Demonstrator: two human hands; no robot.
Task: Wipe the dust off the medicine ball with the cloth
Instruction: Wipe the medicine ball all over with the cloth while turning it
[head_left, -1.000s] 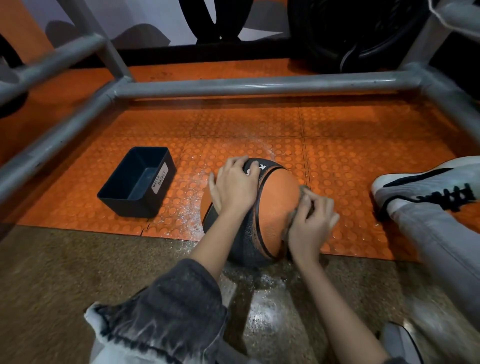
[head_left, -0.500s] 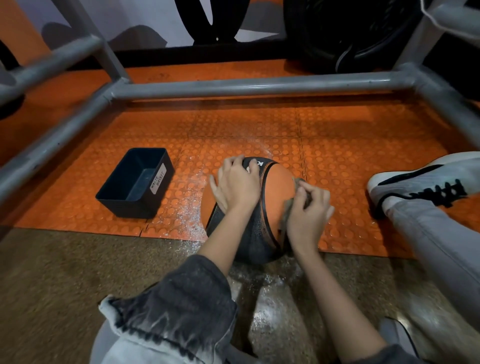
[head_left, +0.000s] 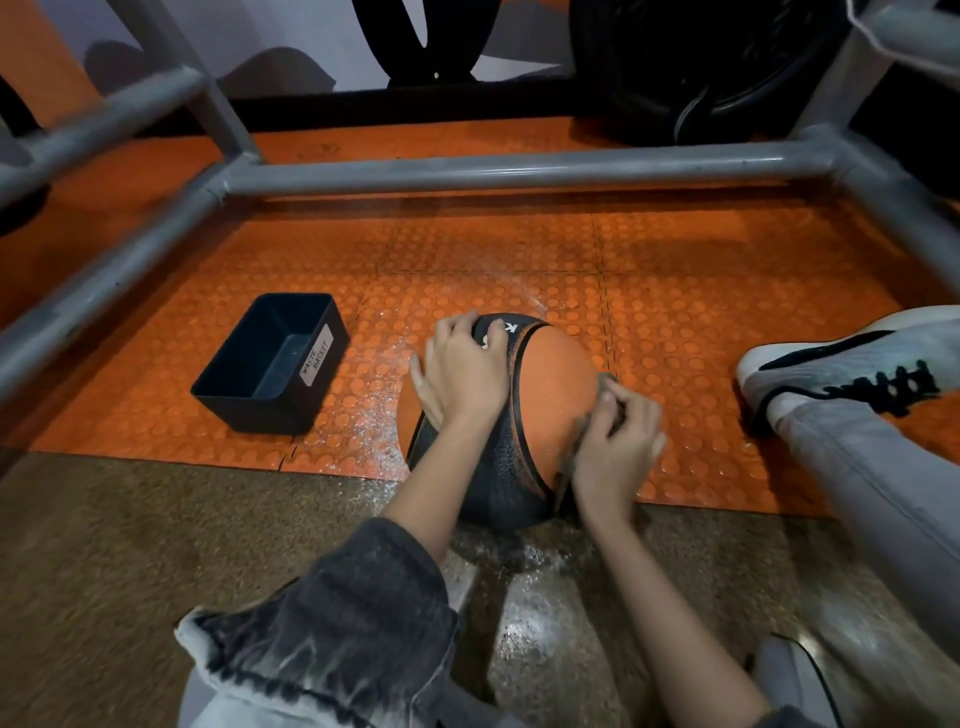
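Orange rubber, smooth on its broad panel and finely pebbled on the black bands, makes up the medicine ball (head_left: 556, 395). It sits on the studded orange mat (head_left: 675, 291), right at the mat's near edge, where the speckled brown floor (head_left: 130, 545) begins. My left hand (head_left: 462, 374) lies over the ball's upper left, fingers curved and spread down its round flank, gripping it. My right hand (head_left: 618, 441) is against the ball's right side, fingers bent and pinching a thin grey cloth (head_left: 604, 381) that is pressed to the orange panel; one edge of it hangs down beside my wrist. White dust (head_left: 374, 415) lies as a gritty film on the mat left of the ball and on the floor below it. Apart to the left stands a rectangular black plastic bin (head_left: 260, 415) with a white label reading WASTE BASKET. Round grey metal tubes (head_left: 493, 169) frame the mat. A white and black laced shoe (head_left: 852, 364) rests at the right.
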